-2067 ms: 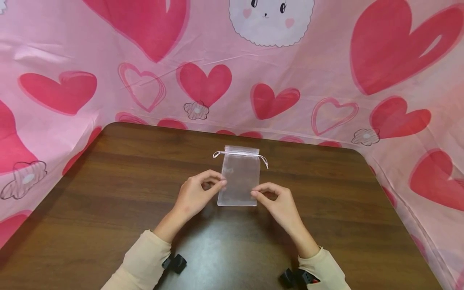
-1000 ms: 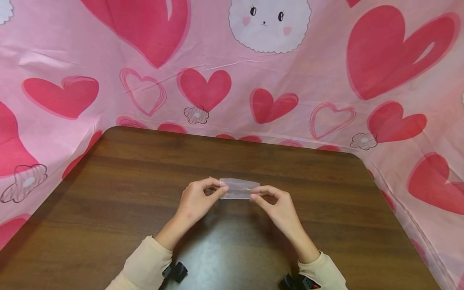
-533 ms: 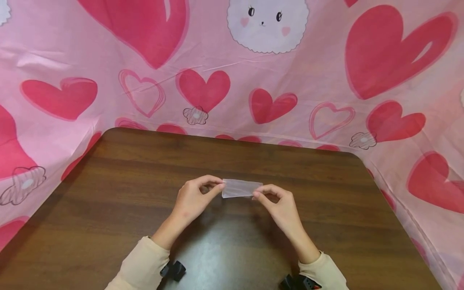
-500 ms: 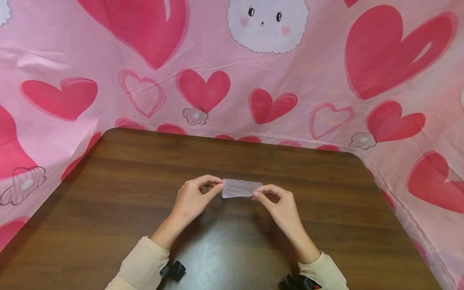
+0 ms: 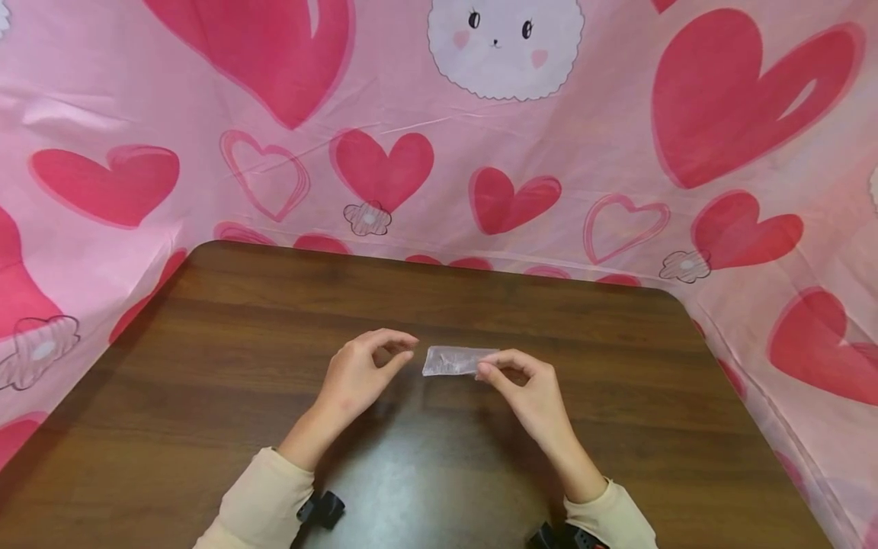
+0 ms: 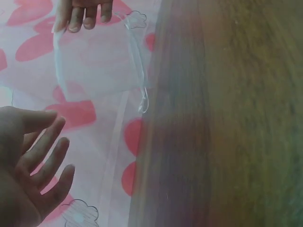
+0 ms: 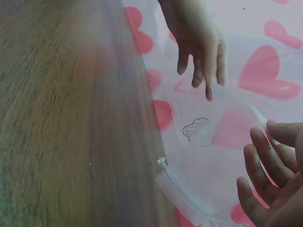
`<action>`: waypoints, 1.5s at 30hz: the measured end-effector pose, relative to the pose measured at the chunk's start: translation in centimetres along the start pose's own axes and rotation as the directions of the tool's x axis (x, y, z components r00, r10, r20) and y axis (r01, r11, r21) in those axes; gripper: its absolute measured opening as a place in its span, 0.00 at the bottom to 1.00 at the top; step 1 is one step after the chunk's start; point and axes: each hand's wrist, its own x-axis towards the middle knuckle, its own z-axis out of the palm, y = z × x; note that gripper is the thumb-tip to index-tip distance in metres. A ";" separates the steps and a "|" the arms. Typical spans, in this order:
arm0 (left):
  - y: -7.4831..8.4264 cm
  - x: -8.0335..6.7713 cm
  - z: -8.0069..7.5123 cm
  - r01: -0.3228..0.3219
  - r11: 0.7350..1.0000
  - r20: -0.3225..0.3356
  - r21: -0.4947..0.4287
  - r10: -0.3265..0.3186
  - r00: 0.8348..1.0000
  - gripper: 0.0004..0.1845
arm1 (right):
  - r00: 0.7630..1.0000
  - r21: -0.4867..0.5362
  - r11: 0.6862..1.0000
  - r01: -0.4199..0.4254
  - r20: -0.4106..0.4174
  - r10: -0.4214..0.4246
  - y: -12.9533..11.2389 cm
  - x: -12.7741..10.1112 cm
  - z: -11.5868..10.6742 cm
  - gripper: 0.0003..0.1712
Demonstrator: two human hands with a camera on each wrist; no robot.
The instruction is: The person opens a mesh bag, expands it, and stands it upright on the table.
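The right hand [image 5: 524, 385] is pinching one end of the sheer organza pouch [image 5: 458, 361] above the table [image 5: 206, 366]; the left hand [image 5: 360, 370] is hovering just beside it, loosely curled, holding nothing.

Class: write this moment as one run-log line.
left hand: off pouch, holds nothing | right hand: pinches sheer pouch | pouch above table

- From the head view we see the sheer pouch [image 5: 458, 361] edge-on as a thin strip, so its mouth and drawstring stay hidden.
- Our right hand [image 5: 523, 385] covers the pouch's right end.
- In the left wrist view, the tabletop [image 6: 227, 118] is blurred.
- The picture's edge cuts off the left hand [image 6: 28, 161] there.
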 end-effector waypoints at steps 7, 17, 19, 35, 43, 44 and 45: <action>-0.1 0.1 0.2 -0.164 0.986 0.047 0.042 0.162 0.986 0.20 | 1.000 0.016 1.000 -0.002 0.021 0.001 -0.5 -0.2 0.2 0.05; 0.2 -0.1 0.6 -0.256 0.967 -0.015 0.016 0.256 0.967 0.13 | 0.999 0.000 1.000 -0.030 0.026 0.030 -0.5 -0.4 0.4 0.05; 0.2 -0.1 0.6 -0.258 0.966 -0.039 0.016 0.259 0.965 0.11 | 0.999 -0.002 1.000 -0.028 0.027 0.028 -0.5 -0.4 0.4 0.05; 0.5 -0.3 0.4 -0.096 0.995 -0.090 -0.008 0.095 0.991 0.04 | 1.000 -0.032 0.999 -0.014 0.024 0.015 -0.9 -0.3 -0.2 0.06; 0.5 -0.2 0.5 -0.096 0.995 -0.092 -0.035 0.092 0.991 0.05 | 0.999 -0.051 0.999 0.009 -0.037 -0.011 -1.1 0.0 -1.0 0.06; 0.5 -0.2 0.4 -0.096 0.995 -0.091 -0.038 0.092 0.992 0.05 | 0.998 -0.060 0.998 0.016 -0.051 -0.019 -1.1 0.0 -1.1 0.06; 0.5 -0.2 0.5 -0.094 0.995 -0.090 -0.041 0.090 0.992 0.05 | 0.997 -0.070 0.997 0.024 -0.066 -0.028 -1.2 0.0 -1.1 0.06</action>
